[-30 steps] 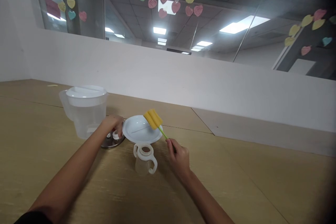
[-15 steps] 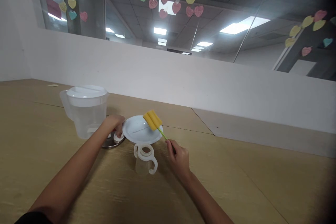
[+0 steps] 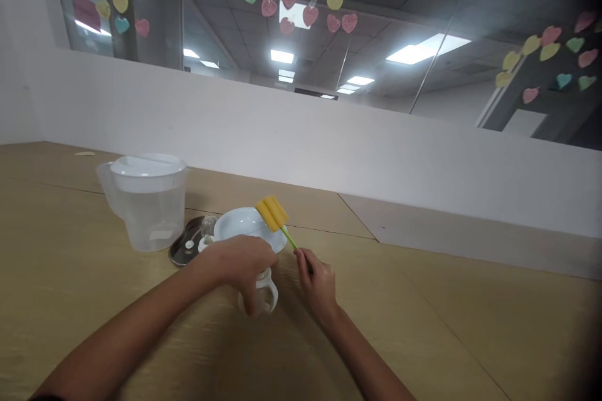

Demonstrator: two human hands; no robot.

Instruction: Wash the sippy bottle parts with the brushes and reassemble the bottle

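My right hand [image 3: 320, 279] is closed around the thin green handle of a yellow sponge brush [image 3: 272, 213]. The sponge head is raised over the right part of a white bowl [image 3: 235, 220]. A clear baby bottle [image 3: 261, 302] with white side handles [image 3: 273, 293] stands upright on the table in front of the bowl. My left hand [image 3: 249, 266] is around the upper left side of this bottle, thumb in front and fingers over the top. It hides the bottle's mouth and left handle. Slight blur and the hand itself obscure the fingertips.
On the left stands a clear lidded pitcher [image 3: 153, 207]. Beside it, a dark metal tray [image 3: 181, 255] carries a clear dome-shaped piece [image 3: 209, 225] and small white parts [image 3: 203, 243]. A white wall [image 3: 263, 125] with glass above bounds the wooden table [image 3: 423, 307].
My left hand has left the white part on the tray and moved right and nearer, to the bottle. The right hand with the brush has stayed nearly still. The view has shifted slightly right.
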